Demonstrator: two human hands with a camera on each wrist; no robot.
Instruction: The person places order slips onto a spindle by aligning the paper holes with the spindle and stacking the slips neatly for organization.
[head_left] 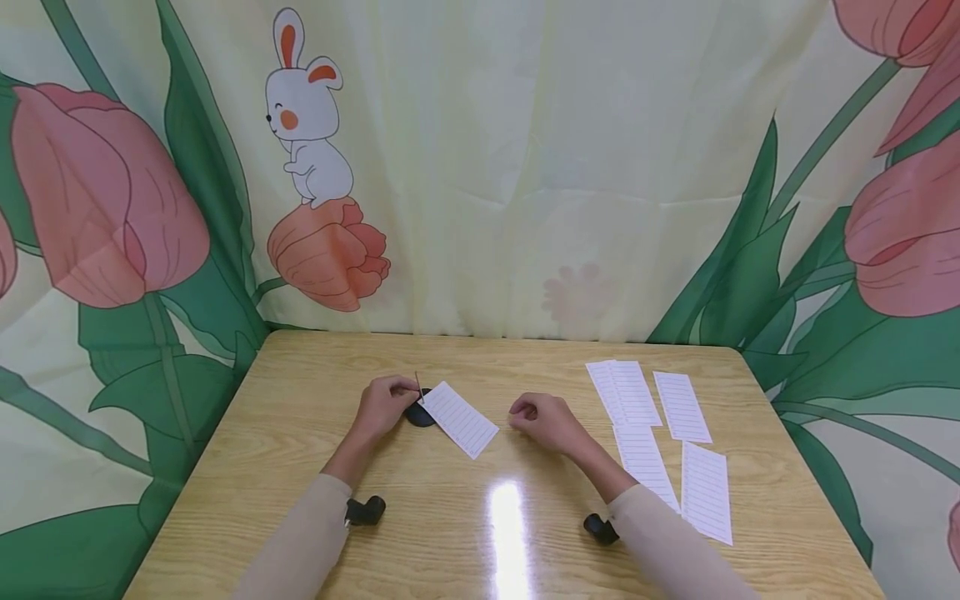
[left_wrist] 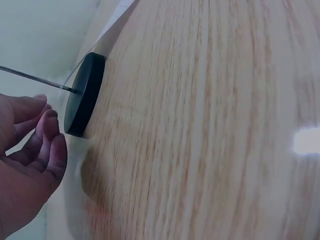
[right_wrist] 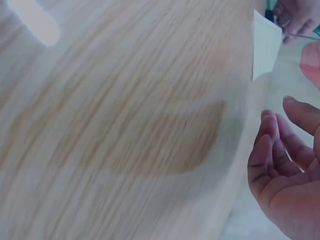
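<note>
A spike file with a round black base (head_left: 420,412) and a thin upright metal spike (left_wrist: 40,80) stands left of the table's middle. One lined paper slip (head_left: 461,419) has its corner at the spike, over the base, and slants down to the right. My left hand (head_left: 385,404) is beside the spike, fingers bent and fingertips close to the slip's corner; in the left wrist view nothing shows between thumb and fingers. My right hand (head_left: 547,422) hovers right of the slip's lower end, fingers loosely curled, thumb apart, holding nothing.
Several more lined slips (head_left: 682,407) lie on the right of the wooden table (head_left: 270,433), some overlapping, and the right forearm passes over one (head_left: 648,467). A printed curtain (head_left: 480,167) hangs behind the table's far edge. Light glares on the tabletop in front.
</note>
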